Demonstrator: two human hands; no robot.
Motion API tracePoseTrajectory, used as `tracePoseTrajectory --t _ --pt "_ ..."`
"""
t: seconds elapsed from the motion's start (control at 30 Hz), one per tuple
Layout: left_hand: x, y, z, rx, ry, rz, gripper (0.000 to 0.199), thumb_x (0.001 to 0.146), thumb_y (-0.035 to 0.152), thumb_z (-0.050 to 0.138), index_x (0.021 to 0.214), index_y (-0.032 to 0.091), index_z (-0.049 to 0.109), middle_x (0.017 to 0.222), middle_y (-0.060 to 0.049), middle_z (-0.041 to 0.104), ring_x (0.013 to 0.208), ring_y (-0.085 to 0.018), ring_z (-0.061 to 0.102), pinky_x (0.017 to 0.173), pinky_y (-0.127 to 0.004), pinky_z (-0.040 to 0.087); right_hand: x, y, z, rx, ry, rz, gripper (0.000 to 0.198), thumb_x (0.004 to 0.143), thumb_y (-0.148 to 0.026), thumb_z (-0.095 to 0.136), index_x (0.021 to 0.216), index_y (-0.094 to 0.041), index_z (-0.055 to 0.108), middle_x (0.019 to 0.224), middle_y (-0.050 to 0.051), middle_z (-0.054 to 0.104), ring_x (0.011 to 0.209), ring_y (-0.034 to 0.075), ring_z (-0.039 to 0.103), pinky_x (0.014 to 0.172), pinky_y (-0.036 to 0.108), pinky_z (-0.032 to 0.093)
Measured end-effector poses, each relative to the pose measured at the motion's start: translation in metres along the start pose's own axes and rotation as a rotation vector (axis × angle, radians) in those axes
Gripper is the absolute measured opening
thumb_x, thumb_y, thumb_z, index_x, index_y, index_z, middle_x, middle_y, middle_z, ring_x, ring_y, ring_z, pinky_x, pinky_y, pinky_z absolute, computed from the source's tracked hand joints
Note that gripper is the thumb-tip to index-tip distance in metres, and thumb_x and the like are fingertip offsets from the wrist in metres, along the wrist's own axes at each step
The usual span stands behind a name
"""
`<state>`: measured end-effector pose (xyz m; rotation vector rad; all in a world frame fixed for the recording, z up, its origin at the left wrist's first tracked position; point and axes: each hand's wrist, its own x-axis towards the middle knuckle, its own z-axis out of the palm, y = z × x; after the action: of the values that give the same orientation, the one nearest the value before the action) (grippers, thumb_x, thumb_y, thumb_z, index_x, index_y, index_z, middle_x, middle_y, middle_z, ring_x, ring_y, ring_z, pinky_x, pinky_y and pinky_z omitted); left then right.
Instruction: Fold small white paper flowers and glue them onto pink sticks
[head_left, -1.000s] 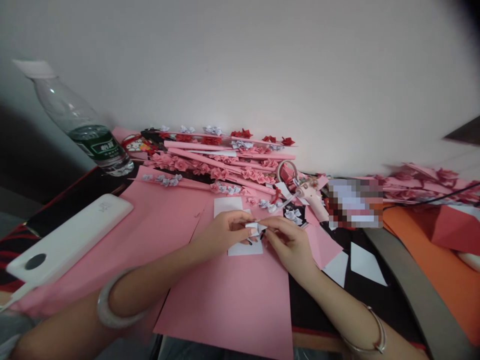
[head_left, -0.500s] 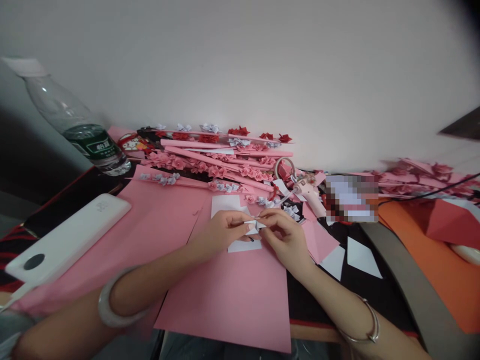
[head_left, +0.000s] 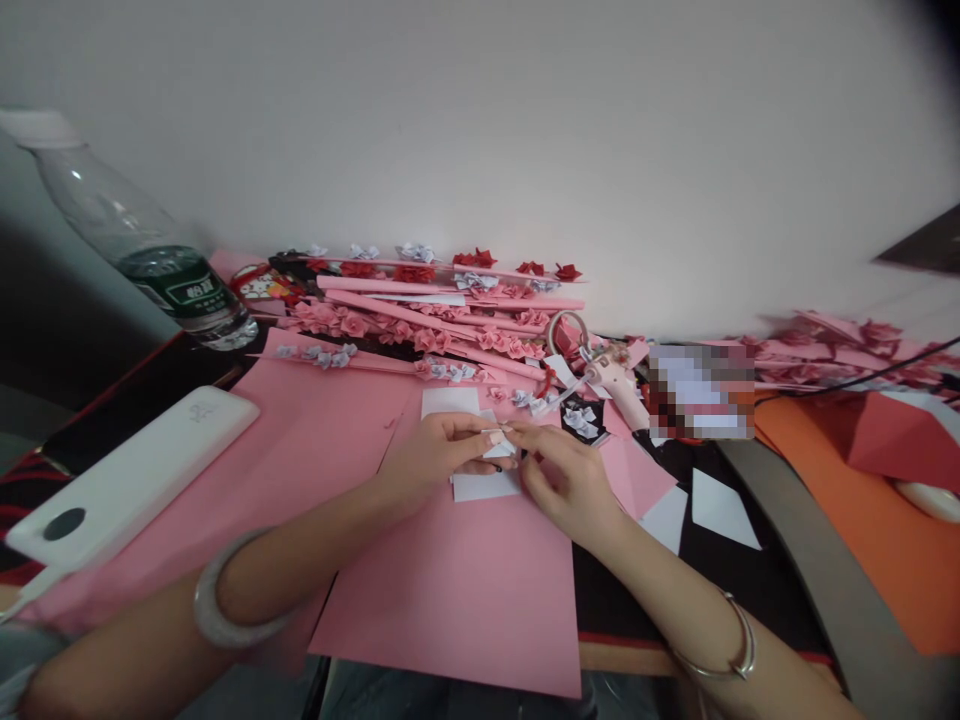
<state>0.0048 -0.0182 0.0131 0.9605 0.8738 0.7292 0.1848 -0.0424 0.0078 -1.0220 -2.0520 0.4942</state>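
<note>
A small folded piece of white paper is held up over the pink sheet. My left hand pinches it from the left, thumb on top and fingers beneath. My right hand has its fingertips at the paper's upper right edge, with its thumb lower and partly bent. Flat white paper pieces lie just under and behind my hands. How the folds run is too small to make out.
Pink paper stems with pink, red and white paper flowers line the wall. A glue gun and tape roll lie behind my right hand. A water bottle and white power bank stand left; orange paper lies right.
The folded paper has turned in my fingers and shows a flatter face. My right fingers have shifted to its upper edge, the thumb drawing away. The view has moved slightly.
</note>
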Motion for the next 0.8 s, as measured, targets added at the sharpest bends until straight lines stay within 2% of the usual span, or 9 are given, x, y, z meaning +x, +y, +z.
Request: tracePoseTrajectory --t 0.4,0.53,0.6,0.7,0.8 --pt "0.002 -0.003 -0.004 0.002 -0.03 -0.002 0.024 0.074 0.027 0.064 0.095 0.015 0.066 0.09 -0.006 0.069 0.077 -0.015 0.066 0.076 -0.026 0.051 -0.003 0.004 0.002 -0.043 -0.006 -0.067 0.041 0.077 -0.002 0.042 0.111 -0.02 0.056 0.11 0.009 0.062 0.097 0.018 0.059 0.082 0.035 0.049" --pt "0.002 -0.003 -0.005 0.049 -0.027 0.012 0.022 0.075 0.025 0.063 0.094 0.015 0.065 0.09 -0.006 0.069 0.078 -0.015 0.066 0.076 -0.027 0.051 -0.003 0.001 0.0 -0.017 -0.008 -0.035 0.041 0.076 -0.001 0.04 0.109 -0.019 0.057 0.109 0.009 0.062 0.101 0.018 0.057 0.084 0.034 0.046" --pt "0.002 -0.003 -0.004 0.088 -0.026 0.043 0.022 0.074 0.025 0.063 0.094 0.015 0.065 0.09 -0.006 0.069 0.079 -0.016 0.066 0.076 -0.027 0.052 -0.002 -0.002 -0.002 -0.009 0.031 0.042 0.038 0.077 -0.003 0.04 0.107 -0.019 0.057 0.106 0.008 0.063 0.095 0.018 0.059 0.081 0.032 0.047" --pt "0.001 -0.002 -0.002 0.155 -0.03 0.103 0.022 0.074 0.025 0.062 0.092 0.014 0.064 0.088 -0.006 0.069 0.079 -0.017 0.066 0.075 -0.028 0.052 -0.002 -0.006 -0.004 -0.004 0.109 0.193 0.024 0.081 -0.009 0.042 0.1 -0.018 0.053 0.094 0.006 0.061 0.072 0.014 0.057 0.064 0.026 0.045" --pt "0.0 -0.003 0.001 0.204 -0.051 0.137 0.021 0.074 0.022 0.06 0.093 0.014 0.064 0.088 -0.005 0.068 0.076 -0.016 0.067 0.073 -0.028 0.053 0.0 -0.006 -0.004 0.019 0.037 0.266 0.005 0.084 -0.018 0.044 0.082 -0.018 0.048 0.07 -0.001 0.052 0.055 0.01 0.045 0.052 0.023 0.036"
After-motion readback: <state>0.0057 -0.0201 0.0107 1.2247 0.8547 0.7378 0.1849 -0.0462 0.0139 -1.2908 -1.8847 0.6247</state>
